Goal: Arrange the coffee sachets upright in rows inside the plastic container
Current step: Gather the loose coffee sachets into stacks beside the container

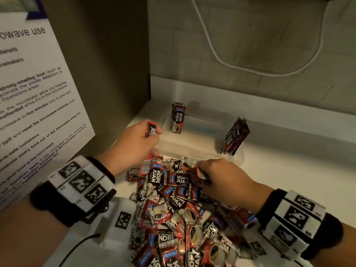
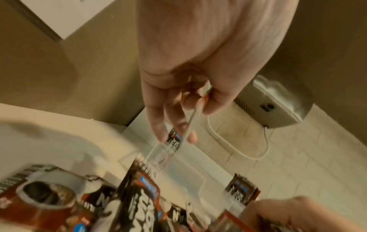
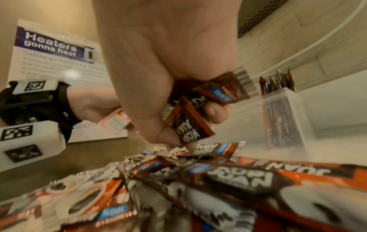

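Both hands were over the sachets. Left hand [image 1: 134,143] pinched one sachet [image 1: 152,129] between thumb and fingers, beside the near-left corner of the plastic container [image 1: 194,149]; the left wrist view showed that sachet [image 2: 195,113] edge-on, long axis running along the fingers. Right hand [image 1: 221,178] was curled round a few sachets [image 3: 200,109] at the far edge of the loose pile [image 1: 179,212], their long axes fanned at differing angles.

In the container, a single sachet [image 1: 178,118] stood upright at the far-left end, printed face toward the camera, long axis vertical. A packed bunch [image 1: 235,137] stood at the right end, leaning slightly right, edges toward the head camera. Pile sachets lay flat, pointing every way.

Surface: white counter [image 1: 289,170] in a corner, tiled wall [image 1: 250,54] behind with a white cable [image 1: 221,60] looping down. A printed microwave notice [image 1: 34,105] leaned at left.

Only the right wrist view showed the notice's purple header [image 3: 51,45] and the bunch's serrated tops [image 3: 278,81] above the container rim. Only the left wrist view showed a grey appliance [image 2: 278,100] on the far wall, with the cable running to it.
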`<act>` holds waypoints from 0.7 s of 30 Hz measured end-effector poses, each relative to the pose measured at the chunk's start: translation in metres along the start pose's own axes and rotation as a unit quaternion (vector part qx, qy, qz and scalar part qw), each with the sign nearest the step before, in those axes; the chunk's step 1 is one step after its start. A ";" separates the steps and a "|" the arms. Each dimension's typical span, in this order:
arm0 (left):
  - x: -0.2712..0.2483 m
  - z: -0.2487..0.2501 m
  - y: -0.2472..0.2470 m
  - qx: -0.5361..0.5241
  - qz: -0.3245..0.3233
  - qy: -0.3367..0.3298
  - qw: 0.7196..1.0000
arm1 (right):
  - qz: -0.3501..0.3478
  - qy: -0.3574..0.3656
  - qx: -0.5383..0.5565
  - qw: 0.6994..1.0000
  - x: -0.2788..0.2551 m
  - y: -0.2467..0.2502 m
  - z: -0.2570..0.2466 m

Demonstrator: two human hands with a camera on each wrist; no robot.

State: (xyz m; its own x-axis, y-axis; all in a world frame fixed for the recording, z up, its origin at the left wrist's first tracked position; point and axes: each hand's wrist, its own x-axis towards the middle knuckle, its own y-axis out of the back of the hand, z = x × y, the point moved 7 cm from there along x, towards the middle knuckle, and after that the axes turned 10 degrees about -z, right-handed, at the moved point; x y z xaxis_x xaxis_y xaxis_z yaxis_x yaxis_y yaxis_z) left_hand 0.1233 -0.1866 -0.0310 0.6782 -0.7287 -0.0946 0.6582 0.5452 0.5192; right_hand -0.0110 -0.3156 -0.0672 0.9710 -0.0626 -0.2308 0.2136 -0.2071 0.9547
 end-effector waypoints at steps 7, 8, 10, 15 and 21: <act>-0.006 -0.029 -0.011 0.303 -0.100 0.094 0.943 | 0.012 0.006 0.104 0.995 -0.011 0.018 0.018; -0.005 -0.035 -0.014 0.316 -0.097 0.107 0.938 | 0.012 0.009 0.104 0.994 -0.012 0.018 0.020; -0.001 -0.045 -0.021 0.322 -0.091 0.120 0.935 | 0.012 0.024 0.102 0.994 -0.014 0.016 0.021; 0.003 -0.053 -0.029 0.295 -0.080 0.120 0.945 | -0.069 0.007 -0.001 0.998 -0.013 -0.011 0.014; 0.000 -0.047 -0.011 0.219 -0.017 0.100 0.970 | -0.102 -0.020 0.014 0.994 -0.014 -0.020 0.031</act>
State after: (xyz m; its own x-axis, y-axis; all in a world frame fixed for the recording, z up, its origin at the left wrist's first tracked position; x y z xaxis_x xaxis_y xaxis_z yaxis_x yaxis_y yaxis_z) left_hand 0.1310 -0.1730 -0.0769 0.7380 -0.6234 -0.2582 0.5082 0.2619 0.8204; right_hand -0.0321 -0.3406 -0.0889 0.9023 -0.0558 -0.4275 0.4026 -0.2459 0.8817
